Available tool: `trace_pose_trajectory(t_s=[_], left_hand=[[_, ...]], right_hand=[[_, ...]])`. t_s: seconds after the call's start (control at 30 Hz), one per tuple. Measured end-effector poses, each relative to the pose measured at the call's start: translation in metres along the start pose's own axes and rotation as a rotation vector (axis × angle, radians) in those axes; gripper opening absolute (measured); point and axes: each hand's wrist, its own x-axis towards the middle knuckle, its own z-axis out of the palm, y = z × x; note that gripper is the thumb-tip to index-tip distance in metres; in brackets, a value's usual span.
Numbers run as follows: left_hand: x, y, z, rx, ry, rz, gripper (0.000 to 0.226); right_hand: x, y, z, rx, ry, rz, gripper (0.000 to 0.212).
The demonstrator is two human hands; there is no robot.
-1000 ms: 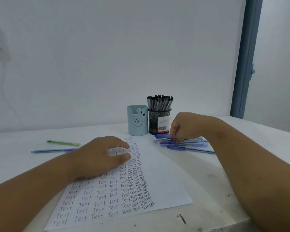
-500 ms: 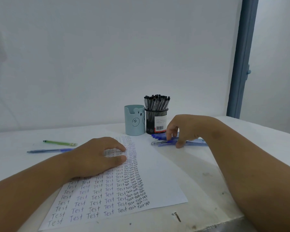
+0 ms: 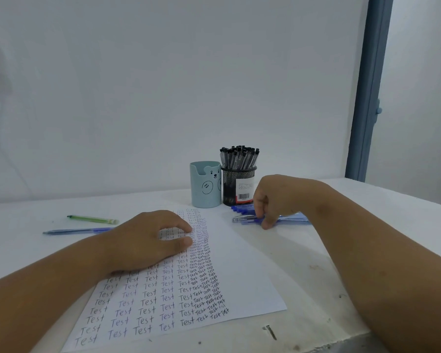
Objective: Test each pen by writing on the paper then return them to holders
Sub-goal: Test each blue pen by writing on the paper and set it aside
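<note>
Right of centre in the frame, your right hand (image 3: 273, 200) curls its fingers down over a small bunch of blue pens (image 3: 247, 219) lying on the white table (image 3: 316, 250), thumb and fingertips pinching at one of them. To do this pick-up well, separate a single pen from the bunch before lifting, grip it near the middle of the barrel, and turn the tip toward the paper (image 3: 239, 271) as you bring it across. Your left hand (image 3: 148, 240) lies on the sheet at centre left, fingers loosely bent and holding nothing; keep it pressing so the page does not slide. The paper sits at lower centre, its left half filled with columns of the handwritten word "Test", its right half blank. Just above the pens stand two holders side by side: a pale blue bear cup (image 3: 205, 184) and a black mesh holder (image 3: 238, 186) packed with black-capped pens. At middle left lie a green pen (image 3: 92, 219) and another blue pen (image 3: 77, 230), apart from the rest
</note>
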Motion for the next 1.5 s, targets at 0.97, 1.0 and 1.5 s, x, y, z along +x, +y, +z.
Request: trace_pose_trajectory(t_s=[0.97, 1.0, 1.5], left_hand=[[0.002, -0.006, -0.008, 0.006, 0.111, -0.017, 0.024], [0.004, -0.008, -0.012, 0.023, 0.145, -0.011, 0.021], [-0.017, -0.058, -0.078, 0.228, 0.122, -0.297, 0.027]], right_hand=[[0.011, -0.04, 0.025, 0.055, 0.206, -0.296, 0.016], [0.012, -0.048, 0.029, 0.066, 0.221, -0.327, 0.015], [0.014, -0.119, 0.068, 0.058, 0.195, -0.558, 0.023]])
